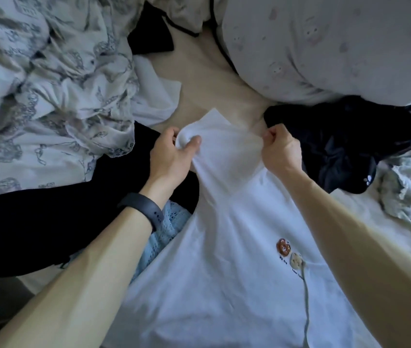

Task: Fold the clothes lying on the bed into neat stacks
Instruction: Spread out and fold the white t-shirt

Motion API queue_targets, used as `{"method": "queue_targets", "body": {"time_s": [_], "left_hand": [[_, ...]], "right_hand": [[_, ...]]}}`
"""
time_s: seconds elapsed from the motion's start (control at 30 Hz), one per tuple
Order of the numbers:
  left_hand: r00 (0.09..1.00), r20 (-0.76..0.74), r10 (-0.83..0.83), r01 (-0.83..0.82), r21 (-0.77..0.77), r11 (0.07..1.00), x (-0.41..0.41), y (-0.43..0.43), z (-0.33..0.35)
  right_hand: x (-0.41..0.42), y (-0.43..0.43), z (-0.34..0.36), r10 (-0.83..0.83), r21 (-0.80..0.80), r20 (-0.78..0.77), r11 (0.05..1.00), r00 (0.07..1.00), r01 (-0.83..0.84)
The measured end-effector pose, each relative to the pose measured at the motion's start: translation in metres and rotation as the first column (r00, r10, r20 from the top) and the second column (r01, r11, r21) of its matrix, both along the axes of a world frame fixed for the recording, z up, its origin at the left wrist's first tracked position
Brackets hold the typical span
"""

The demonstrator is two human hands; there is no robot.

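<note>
On the bed, the left hand and right hand each grip the white shirt, maybe its far end.

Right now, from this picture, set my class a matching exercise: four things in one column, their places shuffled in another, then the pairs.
Things: 1 white T-shirt; 2 black wristband; 3 light blue knit; 4 dark garment with white logo.
Places: A on the left wrist; B right of the right hand; C beside the left wrist; D held by left hand and right hand.
Pairs: 1-D, 2-A, 3-C, 4-B.
</note>
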State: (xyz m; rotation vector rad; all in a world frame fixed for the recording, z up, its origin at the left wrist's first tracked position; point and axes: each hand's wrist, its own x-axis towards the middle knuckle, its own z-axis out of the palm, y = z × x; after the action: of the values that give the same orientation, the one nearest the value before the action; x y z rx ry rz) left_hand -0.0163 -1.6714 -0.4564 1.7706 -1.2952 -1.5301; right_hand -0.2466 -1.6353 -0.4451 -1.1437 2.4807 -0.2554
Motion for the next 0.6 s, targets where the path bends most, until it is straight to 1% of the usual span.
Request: {"method": "queue_targets", "body": {"time_s": [0.03, 0.07, 0.1, 0.13, 0.17, 0.2, 0.27, 0.3, 0.33, 0.37, 0.43, 0.47, 0.5, 0.53, 0.6], "left_hand": [[0.995, 0.072, -0.065, 0.066, -0.003, 0.998, 0.001, -0.002, 0.000], [0.988, 0.088, -0.128, 0.125, 0.033, 0.992, 0.001, -0.002, -0.002], [0.982, 0.033, -0.186, 0.181, 0.106, 0.978, 0.002, -0.002, -0.001], [0.969, -0.058, -0.239, 0.245, 0.176, 0.953, 0.003, 0.001, -0.001], [0.945, -0.129, -0.300, 0.322, 0.227, 0.919, 0.004, 0.005, -0.001], [0.919, -0.163, -0.358, 0.389, 0.242, 0.889, 0.005, 0.009, -0.002], [0.895, -0.165, -0.415, 0.444, 0.233, 0.865, 0.009, 0.012, -0.007], [0.892, -0.154, -0.426, 0.451, 0.234, 0.861, 0.012, 0.011, -0.007], [0.880, -0.134, -0.455, 0.475, 0.240, 0.847, 0.016, 0.009, -0.009], [0.854, -0.098, -0.512, 0.520, 0.235, 0.821, 0.020, 0.006, -0.009], [0.818, -0.028, -0.575, 0.566, 0.223, 0.794, 0.032, -0.006, -0.010], [0.833, -0.015, -0.553, 0.544, 0.204, 0.814, 0.037, -0.014, -0.007], [0.859, -0.003, -0.512, 0.504, 0.181, 0.844, 0.042, -0.022, -0.003], [0.881, 0.038, -0.472, 0.463, 0.142, 0.875, 0.045, -0.028, 0.001], [0.885, 0.223, -0.408, 0.406, 0.059, 0.912, 0.045, -0.034, 0.002]], "right_hand": [[0.002, 0.001, -0.001, 0.013, 0.034, -0.040, 0.999, 0.999, -0.012], [0.005, 0.000, -0.003, 0.034, 0.056, -0.071, 0.998, 0.997, -0.030], [0.010, -0.003, -0.004, 0.052, 0.073, -0.076, 0.996, 0.996, -0.046], [0.017, -0.007, -0.004, 0.067, 0.091, -0.048, 0.994, 0.997, -0.063], [0.025, -0.013, -0.003, 0.091, 0.119, 0.006, 0.989, 0.996, -0.091], [0.032, -0.021, -0.002, 0.128, 0.169, 0.062, 0.976, 0.990, -0.137], [0.042, -0.035, -0.004, 0.184, 0.310, 0.122, 0.926, 0.975, -0.214], [0.043, -0.041, -0.005, 0.193, 0.358, 0.123, 0.906, 0.973, -0.225], [0.043, -0.047, -0.005, 0.188, 0.363, 0.117, 0.906, 0.975, -0.218], [0.041, -0.052, -0.003, 0.154, 0.320, 0.115, 0.930, 0.981, -0.183], [0.038, -0.056, 0.000, 0.029, 0.131, 0.162, 0.990, 0.986, -0.050], [0.038, -0.057, 0.001, -0.016, 0.033, 0.193, 0.999, 0.981, 0.009], [0.038, -0.057, 0.001, -0.040, -0.030, 0.219, 0.998, 0.975, 0.048], [0.038, -0.056, -0.001, -0.053, -0.059, 0.241, 0.996, 0.969, 0.069], [0.037, -0.055, -0.008, -0.064, -0.058, 0.270, 0.995, 0.961, 0.082]]}}
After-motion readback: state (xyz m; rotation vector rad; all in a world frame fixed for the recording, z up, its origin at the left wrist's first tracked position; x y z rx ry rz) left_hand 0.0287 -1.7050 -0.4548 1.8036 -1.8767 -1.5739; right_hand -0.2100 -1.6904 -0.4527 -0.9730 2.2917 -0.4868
